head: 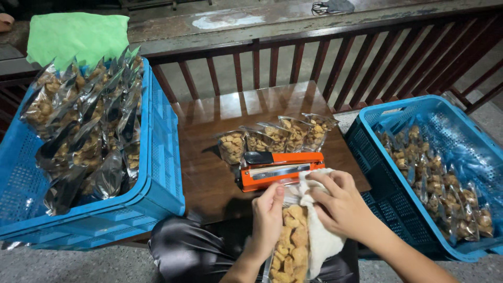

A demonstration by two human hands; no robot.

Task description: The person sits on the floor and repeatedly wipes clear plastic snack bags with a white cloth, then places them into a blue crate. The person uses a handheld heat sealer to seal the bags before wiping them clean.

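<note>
Nearest the camera, the left hand (267, 215) is closed on the left edge of a clear bag of snacks (291, 246), fingers wrapped around its upper part. The bag stands lengthwise toward the viewer, its open top reaching up to the orange heat sealer (280, 170) just beyond it. The right hand (338, 202) is curled around a white cloth (319, 230), pressing it against the right side of the bag; the cloth hangs down beside the bag and its upper end touches the sealer's front edge. Below the hands, dark shiny fabric covers the person's lap (183, 251).

The sealer sits on the front part of a brown wooden tabletop (209, 120). Directly behind the sealer, a row of filled clear bags (275, 139) leans in an overlapping line.

Left of the sealer, a blue plastic crate (157, 157) holds many filled bags standing upright, packed close together. Right of the sealer, a second blue crate (387, 157) sits lower, with more filled bags lying flat inside.

Beyond the sealer, a dark red wooden railing (314, 57) runs across, topped by a worn ledge. A green sheet (76, 34) lies far to the left behind the left crate.
</note>
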